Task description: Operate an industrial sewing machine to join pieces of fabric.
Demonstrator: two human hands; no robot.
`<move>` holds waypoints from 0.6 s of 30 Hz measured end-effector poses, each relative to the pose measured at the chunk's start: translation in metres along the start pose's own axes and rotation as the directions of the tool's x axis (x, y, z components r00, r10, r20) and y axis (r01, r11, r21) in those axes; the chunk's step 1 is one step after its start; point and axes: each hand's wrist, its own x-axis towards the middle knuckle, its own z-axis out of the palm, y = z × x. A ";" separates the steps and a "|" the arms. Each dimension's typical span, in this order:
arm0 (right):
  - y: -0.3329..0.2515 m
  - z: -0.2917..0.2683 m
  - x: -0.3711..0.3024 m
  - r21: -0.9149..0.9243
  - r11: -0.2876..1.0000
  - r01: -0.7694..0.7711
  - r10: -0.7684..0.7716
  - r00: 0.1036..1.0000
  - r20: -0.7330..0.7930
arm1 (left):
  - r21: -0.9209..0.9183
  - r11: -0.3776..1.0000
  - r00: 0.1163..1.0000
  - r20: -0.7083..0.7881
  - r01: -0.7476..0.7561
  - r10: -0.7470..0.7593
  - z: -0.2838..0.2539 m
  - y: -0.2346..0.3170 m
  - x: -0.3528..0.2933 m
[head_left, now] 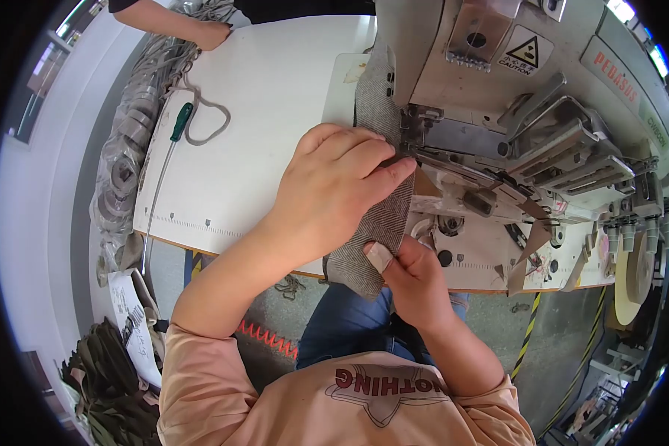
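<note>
A grey-brown herringbone strip of cloth (383,221) runs from under the sewing machine head down over the table's near edge. Across its middle lies my left hand (334,186), fingers bent close together and pressing the cloth near the presser foot (418,123). My right hand (415,279) is lower down, at the front edge, pinching the strip's right side between thumb and fingers. White tape (379,257) wraps the right thumb. The cloth's underside and the fingers beneath it are hidden.
The sewing machine (453,89) fills the right, with metal guides (565,141) and brown tape (531,245). A green-handled screwdriver (181,123) and a cord (219,126) lie left on the white table (253,111). Another person's hand (214,35) rests at the far edge. Dark fabric strips (104,372) are piled lower left.
</note>
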 end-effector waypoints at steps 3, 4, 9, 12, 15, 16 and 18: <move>-0.002 -0.005 0.002 -0.008 0.999 -0.048 0.048 0.999 -0.006 | -0.009 1.000 1.000 0.001 -0.002 0.002 -0.002 0.001 0.000; -0.003 -0.006 0.003 -0.011 0.997 -0.072 0.072 0.997 -0.010 | -0.019 1.000 1.000 0.008 -0.004 0.004 -0.003 0.002 0.000; -0.004 -0.005 0.007 0.000 1.000 -0.019 0.019 1.000 -0.020 | -0.021 1.000 1.000 0.007 0.008 -0.007 -0.003 0.002 -0.002; -0.003 -0.006 0.010 -0.030 1.000 0.007 -0.009 0.999 -0.047 | -0.020 1.000 1.000 0.012 -0.001 0.002 -0.002 0.000 0.000; -0.001 -0.007 0.010 -0.034 0.999 -0.026 0.024 0.998 -0.057 | -0.034 0.999 1.000 0.009 -0.009 0.009 -0.003 0.000 -0.001; -0.001 -0.007 0.010 -0.035 0.998 -0.044 0.041 0.997 -0.063 | -0.049 0.999 1.000 0.005 -0.012 0.012 -0.003 0.000 -0.003; -0.002 -0.007 0.010 -0.025 0.999 -0.042 0.041 0.997 -0.061 | -0.063 0.998 1.000 0.000 -0.014 0.014 -0.003 0.000 -0.003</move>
